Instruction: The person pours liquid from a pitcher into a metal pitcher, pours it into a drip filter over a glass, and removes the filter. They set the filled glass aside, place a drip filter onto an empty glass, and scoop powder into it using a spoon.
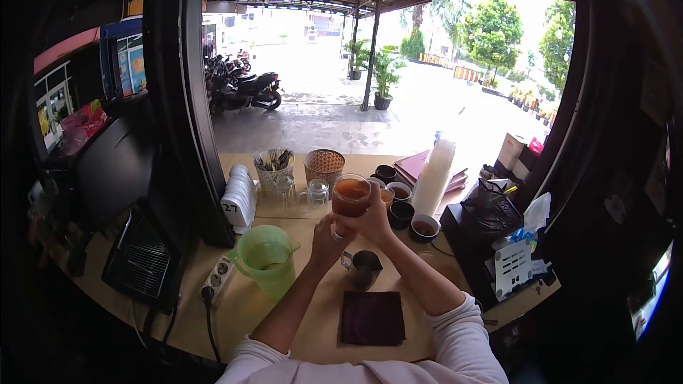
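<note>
A clear glass of reddish-brown drink is held up over the counter in front of me. My right hand is wrapped around its right side. Closed at the lower left of the glass is my left hand, partly covering the base; its fingertips are hard to see. Below the hands stands a dark metal pitcher. Nearer to me a folded dark cloth lies flat. To the left is a translucent green plastic pitcher.
Glass mugs, a utensil basket and a woven basket line the counter's far side. Several dark cups and a tall stack of clear plastic cups stand right. A power strip lies left.
</note>
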A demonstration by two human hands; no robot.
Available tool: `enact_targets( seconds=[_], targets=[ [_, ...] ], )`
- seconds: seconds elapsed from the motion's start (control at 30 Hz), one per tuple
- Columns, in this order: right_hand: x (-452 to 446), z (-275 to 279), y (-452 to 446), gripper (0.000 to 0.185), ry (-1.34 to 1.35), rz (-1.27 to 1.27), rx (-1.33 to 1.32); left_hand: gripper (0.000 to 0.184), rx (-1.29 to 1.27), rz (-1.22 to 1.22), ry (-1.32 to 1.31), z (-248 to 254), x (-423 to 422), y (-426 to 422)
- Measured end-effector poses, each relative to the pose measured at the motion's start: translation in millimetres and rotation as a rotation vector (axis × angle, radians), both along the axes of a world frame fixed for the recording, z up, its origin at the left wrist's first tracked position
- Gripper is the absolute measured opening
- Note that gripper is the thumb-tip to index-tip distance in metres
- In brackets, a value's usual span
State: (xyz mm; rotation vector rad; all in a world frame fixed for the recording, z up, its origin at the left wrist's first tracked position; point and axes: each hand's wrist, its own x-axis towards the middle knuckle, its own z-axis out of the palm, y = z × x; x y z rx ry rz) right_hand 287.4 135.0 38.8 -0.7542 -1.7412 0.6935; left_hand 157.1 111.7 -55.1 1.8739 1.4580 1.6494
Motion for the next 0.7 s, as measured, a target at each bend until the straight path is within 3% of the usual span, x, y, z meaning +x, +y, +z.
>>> enact_targets(
  seconds=[0.13,0.43,0.7],
  targets=[
    [-5.7,-15.7,14.8,0.085,-0.051,-0.035,0.018,0.058,-0.068,-0.112,-0.174,-12.4,-4.7,14.7],
    [-9.6,-47.1,39.8,0.090,-0.178,-0.016,-0.113,0.054,-0.344,0.065,-0.141,-37.0,-7.9,31.2],
    [-9.5,-76.6,62.2,0.089,-0.207,-0.014,-0.165,0.051,-0.282,0.049,-0.148,-77.4,-7.3,54.0]
  ],
)
